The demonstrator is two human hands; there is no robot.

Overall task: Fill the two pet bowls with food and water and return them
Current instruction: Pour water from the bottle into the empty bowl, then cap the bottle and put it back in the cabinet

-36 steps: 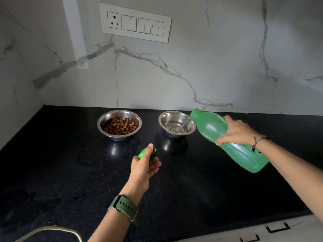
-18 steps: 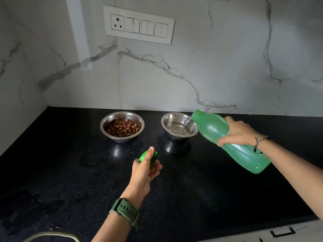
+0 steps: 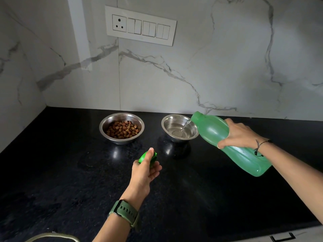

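On the black desk, near the marble wall, two steel bowls are sitting side by side, as before: the left bowl is holding kibble, and the right bowl is still taking a thin stream of water. The right hand is gripping the tilted green bottle, its mouth over the rim, unchanged. The left hand is pinching the green cap, hovering as earlier.
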